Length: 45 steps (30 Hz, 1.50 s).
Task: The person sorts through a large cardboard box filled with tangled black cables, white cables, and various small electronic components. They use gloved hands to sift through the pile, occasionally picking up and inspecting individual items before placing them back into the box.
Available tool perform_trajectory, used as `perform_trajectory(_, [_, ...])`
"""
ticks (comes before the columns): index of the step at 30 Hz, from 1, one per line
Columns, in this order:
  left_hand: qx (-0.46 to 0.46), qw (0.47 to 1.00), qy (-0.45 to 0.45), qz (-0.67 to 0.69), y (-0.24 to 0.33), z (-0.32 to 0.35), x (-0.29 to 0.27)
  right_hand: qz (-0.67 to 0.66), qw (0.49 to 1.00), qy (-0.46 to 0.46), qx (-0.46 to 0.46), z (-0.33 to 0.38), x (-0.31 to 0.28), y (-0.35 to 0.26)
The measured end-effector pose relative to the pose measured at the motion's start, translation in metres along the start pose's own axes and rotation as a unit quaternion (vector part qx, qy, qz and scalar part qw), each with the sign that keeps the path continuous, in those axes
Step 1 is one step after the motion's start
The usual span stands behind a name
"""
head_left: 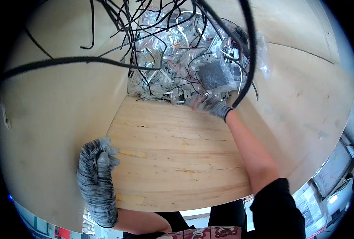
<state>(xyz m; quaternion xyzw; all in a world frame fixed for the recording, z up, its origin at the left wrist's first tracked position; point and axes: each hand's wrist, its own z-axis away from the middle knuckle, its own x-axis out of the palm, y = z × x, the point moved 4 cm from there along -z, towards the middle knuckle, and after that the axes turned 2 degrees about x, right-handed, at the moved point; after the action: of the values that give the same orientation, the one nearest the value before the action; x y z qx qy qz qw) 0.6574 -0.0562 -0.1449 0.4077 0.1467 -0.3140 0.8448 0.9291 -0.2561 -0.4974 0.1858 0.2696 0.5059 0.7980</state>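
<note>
Many metal parts [157, 79] are seemingly remaining beside the right hand [213, 106], its grip blurred beyond telling, the left hand [96, 179] half curled.

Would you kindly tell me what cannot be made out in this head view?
Head view:
Right hand: blurred; whether it grips anything is unclear.
Left hand: curled fingers hide most of its palm.
Pile of small parts: black cables and clear plastic obscure some pieces.
Black cables: several run past the top edge, cutting off their upper ends.
</note>
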Motion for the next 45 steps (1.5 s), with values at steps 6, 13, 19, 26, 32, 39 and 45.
perform_trajectory(6, [0.011, 1.000, -0.003, 0.003, -0.002, -0.001, -0.001, 0.459, 0.662, 0.025, -0.591, 0.011, 0.053, -0.074])
perform_trajectory(13, [0.002, 1.000, 0.002, -0.008, -0.002, -0.001, 0.000, 0.437, 0.729, -0.089, -0.519, -0.001, 0.119, -0.006])
perform_trajectory(19, [0.000, 0.998, 0.037, -0.041, -0.004, 0.002, 0.010, 0.415, 0.749, -0.176, -0.486, 0.011, 0.168, 0.075])
perform_trajectory(26, [0.030, 0.991, 0.041, -0.123, -0.009, -0.002, 0.003, 0.298, 0.726, -0.376, -0.493, -0.036, 0.235, 0.177])
perform_trajectory(32, [-0.001, 0.990, 0.039, -0.132, -0.011, -0.001, 0.000, 0.734, 0.356, -0.234, -0.530, -0.012, 0.165, 0.181])
perform_trajectory(39, [-0.007, 0.994, 0.046, -0.095, -0.014, -0.001, 0.003, 0.539, 0.597, -0.003, -0.594, -0.040, 0.063, -0.003])
perform_trajectory(45, [0.015, 0.994, 0.020, -0.105, -0.012, -0.006, 0.009, 0.673, 0.253, 0.053, -0.693, -0.114, 0.072, 0.053])
